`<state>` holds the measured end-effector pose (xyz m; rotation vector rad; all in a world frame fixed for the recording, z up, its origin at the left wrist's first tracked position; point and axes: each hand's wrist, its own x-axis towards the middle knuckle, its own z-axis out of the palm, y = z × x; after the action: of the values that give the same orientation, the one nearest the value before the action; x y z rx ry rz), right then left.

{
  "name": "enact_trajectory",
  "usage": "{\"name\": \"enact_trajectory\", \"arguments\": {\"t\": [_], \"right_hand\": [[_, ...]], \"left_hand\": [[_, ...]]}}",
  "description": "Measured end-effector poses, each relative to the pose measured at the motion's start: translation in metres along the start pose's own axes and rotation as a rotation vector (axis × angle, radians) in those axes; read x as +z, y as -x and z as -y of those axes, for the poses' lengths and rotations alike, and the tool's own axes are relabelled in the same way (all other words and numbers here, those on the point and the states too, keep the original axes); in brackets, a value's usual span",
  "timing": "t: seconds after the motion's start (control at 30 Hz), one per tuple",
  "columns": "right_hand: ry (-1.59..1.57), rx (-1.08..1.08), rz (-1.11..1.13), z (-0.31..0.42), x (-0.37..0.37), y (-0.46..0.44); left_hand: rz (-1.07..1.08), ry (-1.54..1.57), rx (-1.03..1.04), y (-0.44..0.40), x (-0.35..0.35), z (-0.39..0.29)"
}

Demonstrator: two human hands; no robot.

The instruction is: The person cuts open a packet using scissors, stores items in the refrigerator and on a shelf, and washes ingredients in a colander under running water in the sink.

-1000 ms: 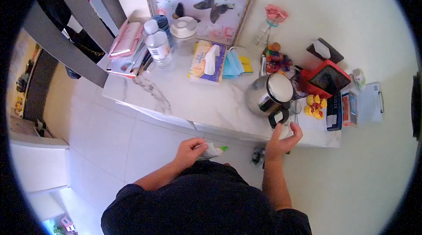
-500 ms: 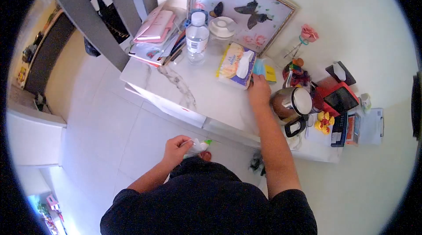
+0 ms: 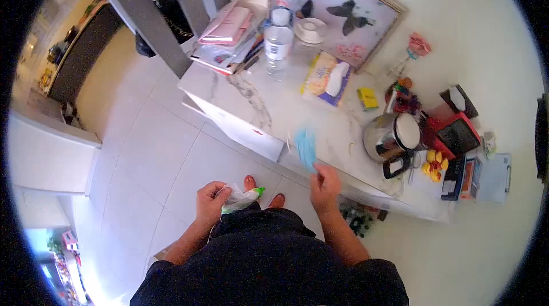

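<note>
My right hand (image 3: 326, 187) is closed on one end of a light blue disposable face mask (image 3: 306, 147), which is smeared by motion in front of the cabinet top's edge. My left hand (image 3: 213, 198), closed, pinches a translucent white plastic bag (image 3: 239, 198) with a bright green part, low in front of my body. Its contents cannot be made out. On the marble-patterned cabinet top (image 3: 229, 95), a tissue pack (image 3: 326, 80) and a small yellow box (image 3: 368, 99) lie beyond my right hand.
A water bottle (image 3: 278, 46), a lidded jar (image 3: 309, 34) and pink pouches (image 3: 229, 27) stand at the back left. To the right are a steel kettle (image 3: 382, 139), a red-and-black device (image 3: 457, 134) and a yellow flower-shaped item (image 3: 434, 166). A framed butterfly picture (image 3: 349, 11) leans on the wall.
My right hand has drawn back from beside the tissue pack toward my body, bringing the face mask with it. My left hand, still holding the bag, has shifted slightly left and down.
</note>
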<state>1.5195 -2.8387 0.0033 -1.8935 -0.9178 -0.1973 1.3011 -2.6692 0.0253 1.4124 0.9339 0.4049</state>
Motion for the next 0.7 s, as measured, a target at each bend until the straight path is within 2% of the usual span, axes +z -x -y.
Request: {"name": "enact_trajectory", "arguments": {"t": [0.03,0.13,0.23,0.3,0.53,0.63,0.7], "right_hand": [[-0.002,0.045,0.104,-0.003,0.003,0.013],[-0.003,0.023,0.221,-0.006,0.022,0.033],[-0.093,0.014,0.255,0.02,0.049,0.019],[-0.08,-0.009,0.352,0.034,0.079,0.007],[-0.094,-0.079,0.577,0.111,0.245,-0.022],[-0.17,-0.042,0.552,0.158,0.324,-0.033],[-0.191,0.007,0.619,0.192,0.368,-0.05]], "left_hand": [[-0.014,0.026,0.008,0.0,-0.007,0.001],[-0.054,0.084,0.031,-0.004,-0.03,0.002],[-0.105,0.086,0.06,-0.014,-0.059,0.001],[-0.15,0.091,0.094,-0.025,-0.085,0.006],[-0.257,0.155,0.051,-0.068,-0.234,0.021],[-0.306,0.16,0.064,-0.084,-0.316,0.034],[-0.364,0.166,0.095,-0.095,-0.368,0.029]]}}
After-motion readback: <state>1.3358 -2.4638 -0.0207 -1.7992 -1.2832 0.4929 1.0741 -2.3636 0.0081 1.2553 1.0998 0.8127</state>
